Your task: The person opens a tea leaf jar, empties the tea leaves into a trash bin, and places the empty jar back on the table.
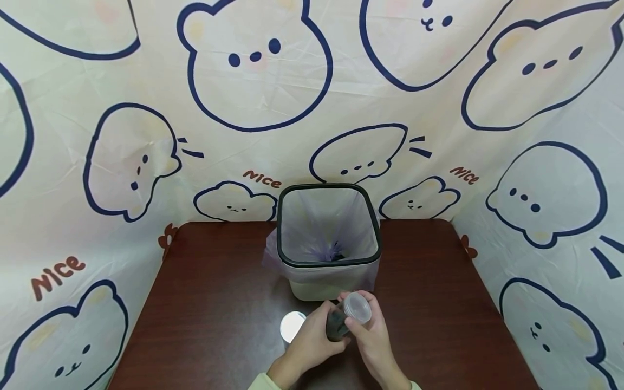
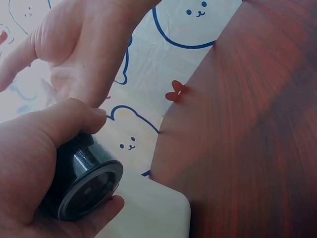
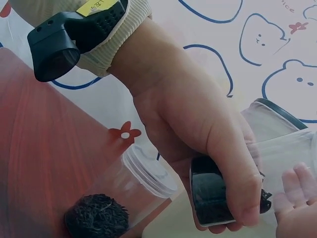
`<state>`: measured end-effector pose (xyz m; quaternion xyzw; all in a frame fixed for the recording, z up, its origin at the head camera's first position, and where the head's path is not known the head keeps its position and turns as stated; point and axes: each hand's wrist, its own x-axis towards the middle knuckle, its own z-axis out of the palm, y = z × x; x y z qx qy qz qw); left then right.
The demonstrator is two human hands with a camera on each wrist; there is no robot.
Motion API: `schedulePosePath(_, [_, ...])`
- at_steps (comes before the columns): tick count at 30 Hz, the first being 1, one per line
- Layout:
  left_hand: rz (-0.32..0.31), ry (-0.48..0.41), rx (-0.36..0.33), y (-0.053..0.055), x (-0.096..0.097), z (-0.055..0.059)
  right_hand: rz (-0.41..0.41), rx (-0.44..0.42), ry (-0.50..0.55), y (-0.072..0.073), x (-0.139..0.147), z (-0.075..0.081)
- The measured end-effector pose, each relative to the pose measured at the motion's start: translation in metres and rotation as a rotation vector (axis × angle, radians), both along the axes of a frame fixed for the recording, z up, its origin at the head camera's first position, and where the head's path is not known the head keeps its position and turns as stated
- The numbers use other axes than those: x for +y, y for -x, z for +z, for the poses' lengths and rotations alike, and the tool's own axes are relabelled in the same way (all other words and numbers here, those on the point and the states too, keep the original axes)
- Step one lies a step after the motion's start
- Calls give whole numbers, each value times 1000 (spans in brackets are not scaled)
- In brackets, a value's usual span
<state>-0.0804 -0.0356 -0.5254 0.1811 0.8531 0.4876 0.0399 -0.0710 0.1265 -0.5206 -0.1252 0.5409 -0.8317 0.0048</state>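
Observation:
A clear plastic jar with dark, shredded stuff like tea leaves in its bottom is held tilted between both hands, in front of the bin. My left hand (image 1: 314, 338) grips the dark lower end of the jar (image 2: 89, 186). At the jar's other end, the fingers and thumb of my right hand (image 1: 372, 333) hold around its round, translucent top (image 1: 357, 307). Whether that top is turned or loose cannot be seen. Left of the hands stands a second clear jar (image 3: 111, 198) with similar dark shreds and a pale lid (image 1: 292, 325).
A light bin (image 1: 314, 291) with a dark rim (image 1: 329, 264) stands behind the hands, lined with a thin purple bag (image 1: 273, 252). Something small and dark lies inside it. The brown table (image 1: 209, 303) meets patterned cloth (image 1: 248, 103) at its back and sides.

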Motion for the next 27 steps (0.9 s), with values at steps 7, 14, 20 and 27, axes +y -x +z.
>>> schedulePosePath(7, [-2, -5, -3, -1, -1, 1, 20, -2, -11, 0, 1, 0])
schedulePosePath(14, [-6, -7, 13, -1, -1, 1, 36, 10, -9, 0, 3, 1])
schedulePosePath(20, [-6, -6, 30, -1, -1, 0, 78, 73, 16, 0, 4, 1])
schedulePosePath(27, [-9, -8, 35, -1, -2, 0, 105, 74, 30, 0, 5, 2])
